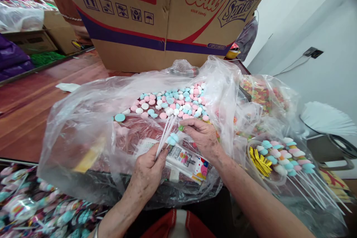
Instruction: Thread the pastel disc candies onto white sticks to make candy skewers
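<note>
My left hand (150, 165) is closed around a bunch of white sticks (166, 134) that fan upward. A pale blue marshmallow (173, 139) sits on one stick in that bunch. Close to its right, my right hand (202, 135) pinches a small green gummy candy (181, 128) between thumb and fingertips. Beyond both hands lies a spread of pink, blue and white marshmallows (170, 100) on a clear plastic bag (83, 100). Printed packets (185, 158) lie beneath the sticks, partly covered by my left hand.
A large cardboard box (125, 44) stands behind the marshmallows. At right, a round tub (275, 182) holds finished marshmallow skewers (287, 156) and gold twist ties (260, 161). Bagged gummies (264, 93) are farther back. Wrapped candies (41, 204) fill the lower left. Other people are partly visible behind the box.
</note>
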`<move>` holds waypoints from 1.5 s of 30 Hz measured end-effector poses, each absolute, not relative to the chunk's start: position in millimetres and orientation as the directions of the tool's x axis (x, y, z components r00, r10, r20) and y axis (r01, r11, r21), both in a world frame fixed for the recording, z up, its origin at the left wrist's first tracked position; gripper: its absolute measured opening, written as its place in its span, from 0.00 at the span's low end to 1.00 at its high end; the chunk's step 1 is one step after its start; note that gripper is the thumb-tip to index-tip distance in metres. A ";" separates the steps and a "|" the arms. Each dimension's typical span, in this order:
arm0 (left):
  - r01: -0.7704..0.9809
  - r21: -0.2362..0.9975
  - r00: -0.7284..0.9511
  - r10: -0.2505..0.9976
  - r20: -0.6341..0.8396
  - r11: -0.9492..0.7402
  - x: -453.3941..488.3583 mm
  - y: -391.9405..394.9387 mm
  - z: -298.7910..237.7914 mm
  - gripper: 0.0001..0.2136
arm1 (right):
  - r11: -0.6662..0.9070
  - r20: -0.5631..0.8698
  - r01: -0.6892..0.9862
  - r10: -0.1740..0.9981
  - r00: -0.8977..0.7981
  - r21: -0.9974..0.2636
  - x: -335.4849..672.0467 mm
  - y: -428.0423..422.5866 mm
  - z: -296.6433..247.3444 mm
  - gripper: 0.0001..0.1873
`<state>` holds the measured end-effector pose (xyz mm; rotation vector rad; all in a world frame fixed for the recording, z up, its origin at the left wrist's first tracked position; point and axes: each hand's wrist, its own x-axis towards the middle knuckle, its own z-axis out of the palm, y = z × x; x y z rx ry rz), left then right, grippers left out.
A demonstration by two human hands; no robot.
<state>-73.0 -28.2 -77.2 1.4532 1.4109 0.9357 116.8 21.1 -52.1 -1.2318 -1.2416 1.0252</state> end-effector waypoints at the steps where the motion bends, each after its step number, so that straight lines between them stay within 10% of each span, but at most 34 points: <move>1: 0.335 0.942 0.068 0.996 -0.055 0.029 -73.0 -28.4 -77.2 0.17 | 0.069 0.071 0.039 0.995 0.076 -0.997 114.3 20.6 -54.0 0.09; 6: 0.340 0.940 0.035 0.998 -0.044 0.030 -73.2 -27.4 -77.8 0.17 | -0.028 -0.030 -0.072 0.999 0.024 -0.997 96.4 11.2 -62.8 0.10; 15: 0.270 0.961 -0.031 0.998 -0.053 0.059 -67.1 -30.5 -70.2 0.12 | 0.107 0.098 0.337 0.994 -0.043 -0.935 120.2 26.5 -39.7 0.17; 20: 0.275 0.959 -0.062 0.997 -0.053 0.068 -66.8 -31.7 -68.7 0.12 | 0.157 0.189 0.902 0.978 -0.086 -0.403 146.8 59.3 -37.0 0.13; 26: 0.299 0.954 0.023 0.999 -0.038 0.029 -73.4 -27.3 -75.4 0.13 | 0.242 0.044 0.970 0.969 -0.243 0.031 138.5 69.9 -45.6 0.14; 35: 0.289 0.957 -0.001 1.000 -0.028 0.027 -71.1 -29.8 -71.9 0.13 | 0.162 0.248 0.934 0.965 -0.083 -0.319 140.8 73.9 -43.9 0.12; 41: 0.286 0.957 -0.020 0.999 -0.035 0.039 -71.3 -30.0 -72.4 0.12 | 0.119 0.113 0.824 0.991 -0.067 -0.554 133.5 76.7 -46.7 0.09; 45: 0.308 0.951 0.001 1.000 -0.029 0.027 -71.8 -29.7 -75.1 0.13 | 0.161 0.221 0.846 0.974 -0.052 -0.508 136.4 79.8 -50.1 0.10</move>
